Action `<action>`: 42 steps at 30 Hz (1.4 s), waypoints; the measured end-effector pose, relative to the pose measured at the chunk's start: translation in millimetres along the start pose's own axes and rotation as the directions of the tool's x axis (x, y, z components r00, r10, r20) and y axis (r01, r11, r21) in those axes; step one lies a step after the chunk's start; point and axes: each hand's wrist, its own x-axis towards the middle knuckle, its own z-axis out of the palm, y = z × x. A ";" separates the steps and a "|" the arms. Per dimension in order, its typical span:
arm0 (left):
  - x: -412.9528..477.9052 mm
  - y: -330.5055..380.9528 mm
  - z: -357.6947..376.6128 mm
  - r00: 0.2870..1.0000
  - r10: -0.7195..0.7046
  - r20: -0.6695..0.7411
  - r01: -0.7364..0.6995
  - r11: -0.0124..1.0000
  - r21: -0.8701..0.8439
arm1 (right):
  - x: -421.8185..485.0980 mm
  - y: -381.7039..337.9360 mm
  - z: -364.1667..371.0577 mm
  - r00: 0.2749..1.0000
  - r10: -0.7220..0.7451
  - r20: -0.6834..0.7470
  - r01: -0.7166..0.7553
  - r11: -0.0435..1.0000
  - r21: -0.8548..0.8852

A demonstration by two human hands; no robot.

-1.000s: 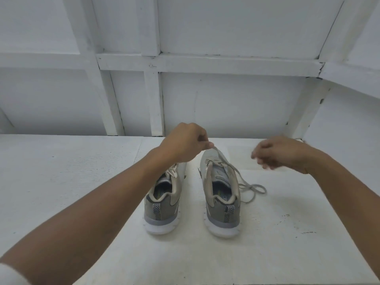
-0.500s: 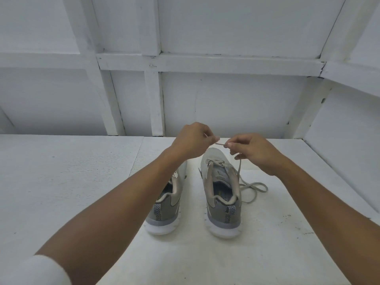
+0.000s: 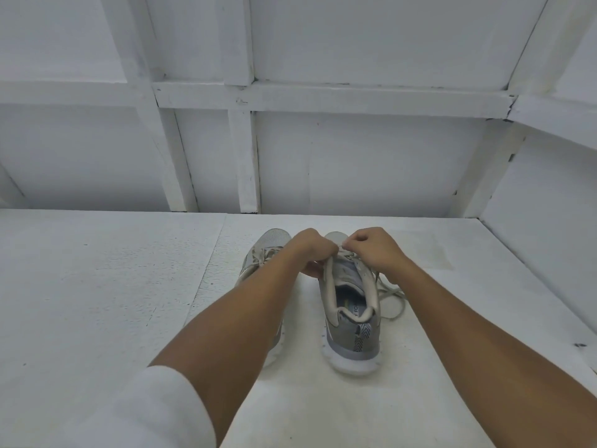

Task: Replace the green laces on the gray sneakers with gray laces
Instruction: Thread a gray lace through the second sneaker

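Two gray sneakers stand side by side on the white surface, heels toward me. The right sneaker (image 3: 350, 321) has a gray lace (image 3: 392, 294) whose loose end trails onto the surface at its right. My left hand (image 3: 311, 252) and my right hand (image 3: 374, 250) meet over this shoe's eyelets near the toe, both pinching the lace; the fingertips hide where it enters. The left sneaker (image 3: 263, 250) is partly covered by my left forearm and shows a laced front.
The white tabletop (image 3: 97, 302) runs to a white framed wall (image 3: 245, 156) behind the shoes and a side wall (image 3: 549, 221) on the right. Small dark specks (image 3: 580, 345) mark the surface at the right.
Both hands have dropped from above the right sneaker onto its front eyelets and come together. The view has tilted so the shoes sit lower and nearer.
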 end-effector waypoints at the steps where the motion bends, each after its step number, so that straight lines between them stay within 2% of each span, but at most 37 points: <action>1: 1.6 -1.8 -0.4 1.000 -0.008 0.001 0.008 1.000 -0.026 | 0.4 0.7 1.4 1.000 0.006 0.003 -0.006 1.000 -0.009; 13: 14.6 -20.2 3.8 0.999 -0.048 -0.013 0.042 0.959 -0.282 | 1.6 7.7 8.3 0.999 0.025 0.043 -0.023 0.998 -0.053; 42: 26.2 -27.5 4.7 0.997 -0.066 0.034 0.074 0.947 -0.311 | -1.2 3.6 15.7 0.997 -0.008 0.078 0.018 0.992 -0.122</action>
